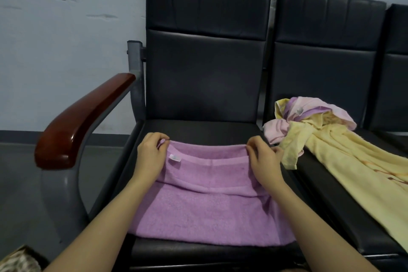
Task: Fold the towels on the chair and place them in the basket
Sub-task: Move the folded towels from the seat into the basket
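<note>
A purple towel [205,205] lies spread on the seat of the left black chair [205,73]. Its far edge is lifted and doubled over, with a small white label near the left corner. My left hand [151,152] pinches the far left corner of that edge. My right hand [263,159] pinches the far right corner. A heap of unfolded towels [309,121], yellow, pink and purple, sits on the neighbouring seat. A long yellow towel [357,172] trails from it toward the front. A patterned corner at the bottom left may be the basket [17,259].
A glossy brown wooden armrest [81,121] on a grey metal frame stands left of the seat. A third black chair [397,68] shows at the right edge. A pale wall is behind, with grey floor [26,194] to the left.
</note>
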`<state>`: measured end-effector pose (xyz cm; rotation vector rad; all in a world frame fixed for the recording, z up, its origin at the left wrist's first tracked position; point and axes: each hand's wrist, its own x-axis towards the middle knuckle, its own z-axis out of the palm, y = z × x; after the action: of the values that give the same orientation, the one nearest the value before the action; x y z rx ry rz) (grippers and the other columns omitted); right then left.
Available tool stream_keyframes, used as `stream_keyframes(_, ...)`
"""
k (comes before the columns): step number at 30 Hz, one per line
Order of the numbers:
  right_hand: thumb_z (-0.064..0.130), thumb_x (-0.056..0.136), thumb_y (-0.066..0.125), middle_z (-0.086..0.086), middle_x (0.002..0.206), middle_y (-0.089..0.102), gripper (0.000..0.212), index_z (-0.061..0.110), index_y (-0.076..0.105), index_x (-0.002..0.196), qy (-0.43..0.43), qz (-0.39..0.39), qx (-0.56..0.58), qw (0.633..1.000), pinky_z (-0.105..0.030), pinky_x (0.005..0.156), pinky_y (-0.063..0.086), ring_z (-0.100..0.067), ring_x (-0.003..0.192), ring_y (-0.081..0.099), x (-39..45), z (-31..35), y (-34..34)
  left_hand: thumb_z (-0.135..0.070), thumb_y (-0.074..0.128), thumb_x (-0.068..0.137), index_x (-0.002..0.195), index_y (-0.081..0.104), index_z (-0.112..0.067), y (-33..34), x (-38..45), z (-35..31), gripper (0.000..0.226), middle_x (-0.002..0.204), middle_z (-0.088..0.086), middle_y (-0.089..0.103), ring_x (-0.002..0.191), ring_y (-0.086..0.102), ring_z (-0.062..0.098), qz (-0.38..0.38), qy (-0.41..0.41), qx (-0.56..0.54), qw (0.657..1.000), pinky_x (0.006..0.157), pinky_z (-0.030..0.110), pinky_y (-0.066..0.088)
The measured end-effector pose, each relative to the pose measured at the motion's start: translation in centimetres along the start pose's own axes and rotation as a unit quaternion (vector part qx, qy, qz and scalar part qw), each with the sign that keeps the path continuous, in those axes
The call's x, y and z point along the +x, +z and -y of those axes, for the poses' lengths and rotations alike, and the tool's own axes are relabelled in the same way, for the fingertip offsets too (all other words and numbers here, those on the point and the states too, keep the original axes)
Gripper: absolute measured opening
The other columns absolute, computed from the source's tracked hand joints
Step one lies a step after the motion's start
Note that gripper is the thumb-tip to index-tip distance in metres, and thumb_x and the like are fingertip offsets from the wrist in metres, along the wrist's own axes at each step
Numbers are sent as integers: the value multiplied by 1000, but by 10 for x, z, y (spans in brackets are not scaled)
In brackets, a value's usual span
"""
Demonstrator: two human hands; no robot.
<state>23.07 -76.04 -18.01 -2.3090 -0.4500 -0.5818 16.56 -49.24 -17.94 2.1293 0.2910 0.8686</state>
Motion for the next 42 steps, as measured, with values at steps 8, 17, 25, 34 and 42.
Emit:
stream_keyframes(8,23,96,51,5,118,57,22,26,61,116,75,104,-156,979,-40,98,23,-18,115,48,14,-21,-1,-3,55,93,94,66,-5,15,2,5,12,100,5,56,88,54,14,27,-34,20,999,71,12,37)
stream_keyframes(17,30,99,42,-1,128,55,32,22,56,128,179,127,-196,956,-41,99,25,-22,120,46,3,-51,6,-4,53,94,113,66,1,27,-1,9,23,113,11,58,93,50,10,41,-35,33,998,84,19,39)
stream_keyframes(25,24,95,54,5,108,55,13,25,63,104,125,22,-106,986,-26,77,8,-17,111,44,0,-40,0,-9,53,95,122,61,-6,26,0,-3,28,120,8,57,100,53,13,3,-31,38,999,84,21,41)
stream_keyframes(34,8,93,58,3,111,65,23,17,68,111,107,56,115,986,-21,95,42,-8,104,57,-3,-44,-9,-7,63,89,105,70,-4,27,-4,-9,18,104,3,59,92,57,13,-14,-28,-13,999,75,8,39)
stream_keyframes(42,9,94,56,-5,105,65,16,11,69,103,155,-70,84,982,-34,96,45,-14,97,58,5,-45,0,-7,61,91,113,67,-4,24,-1,-9,23,112,7,60,96,54,10,5,-33,-4,999,85,18,41)
